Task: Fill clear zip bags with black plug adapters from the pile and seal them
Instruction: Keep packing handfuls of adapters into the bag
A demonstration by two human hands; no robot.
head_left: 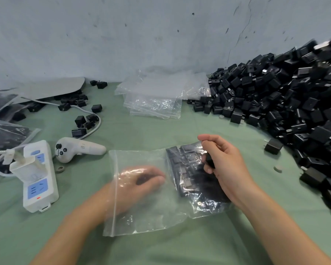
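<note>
A clear bag (141, 217) lies flat on the green cloth (180, 249), between the two arms. The left hand (141, 178) is inside the bag, reaching in from the open end on its own side. It is blurry. A dark blob shows at its fingers, but I cannot tell if the hand is holding it.

The right hand (224, 165) rests on the other end of the bag. Its fingers are curled round one black adapter (210, 162). Just beside this hand, toward the left hand, a bunch of adapters (182, 169) sits packed inside the bag.

The pile (294, 104) of black adapters is to the right of the right hand and farther out, up against the wall (161, 35). A stack of empty bags (155, 96) lies farther out from both hands, touching the pile. To the left of the left hand sit a white controller (78, 148) and a white power strip (39, 175).
</note>
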